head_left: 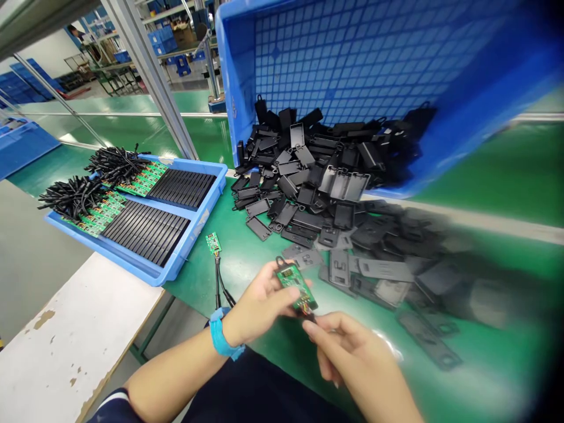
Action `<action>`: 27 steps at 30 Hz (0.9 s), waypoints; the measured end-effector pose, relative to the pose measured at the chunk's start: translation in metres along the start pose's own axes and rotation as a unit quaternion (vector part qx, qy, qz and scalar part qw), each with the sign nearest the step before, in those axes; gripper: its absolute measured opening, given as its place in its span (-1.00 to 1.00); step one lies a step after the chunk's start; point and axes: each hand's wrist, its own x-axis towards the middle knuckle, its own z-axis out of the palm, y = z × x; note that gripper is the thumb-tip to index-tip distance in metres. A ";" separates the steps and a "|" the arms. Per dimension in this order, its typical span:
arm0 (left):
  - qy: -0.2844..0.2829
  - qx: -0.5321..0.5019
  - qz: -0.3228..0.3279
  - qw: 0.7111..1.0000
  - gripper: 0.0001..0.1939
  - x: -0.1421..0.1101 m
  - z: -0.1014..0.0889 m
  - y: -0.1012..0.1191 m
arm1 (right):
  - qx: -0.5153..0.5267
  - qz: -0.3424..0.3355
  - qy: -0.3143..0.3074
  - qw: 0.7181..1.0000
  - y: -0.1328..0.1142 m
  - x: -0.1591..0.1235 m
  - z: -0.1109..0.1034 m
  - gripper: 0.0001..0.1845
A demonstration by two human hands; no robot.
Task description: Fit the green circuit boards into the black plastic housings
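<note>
In the head view my left hand point(268, 299) is closed around a black plastic case with a hanging loop, and a green circuit board point(296, 283) sits in that case. My left thumb presses on the board's face. At the board's lower end, the fingers of my right hand point(341, 343) pinch the black cable point(309, 317) where its coloured wires meet the board. Left of my hands, another circuit board point(213, 242) with two black cables point(219, 282) lies on the green bench.
A large blue crate point(240, 70) lies tipped, black case shells point(304, 176) spilling from it. Flat black covers point(339, 267) lie right of my hands. At left, a blue tray point(180, 267) holds rows of cased boards with bundled cables. A metal post point(154, 76) stands behind.
</note>
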 end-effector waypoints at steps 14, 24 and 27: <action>0.097 0.014 0.053 0.994 -0.70 0.007 0.005 -0.013 | 0.012 0.010 0.007 1.000 -0.002 0.005 0.008 -0.68; 0.192 0.153 0.164 0.955 -0.81 0.010 0.006 -0.026 | 0.019 -0.031 0.033 0.999 0.002 0.009 0.013 -0.68; 0.197 0.147 0.168 0.955 -0.81 0.009 0.008 -0.024 | 0.018 -0.049 0.042 0.998 0.004 0.010 0.013 -0.72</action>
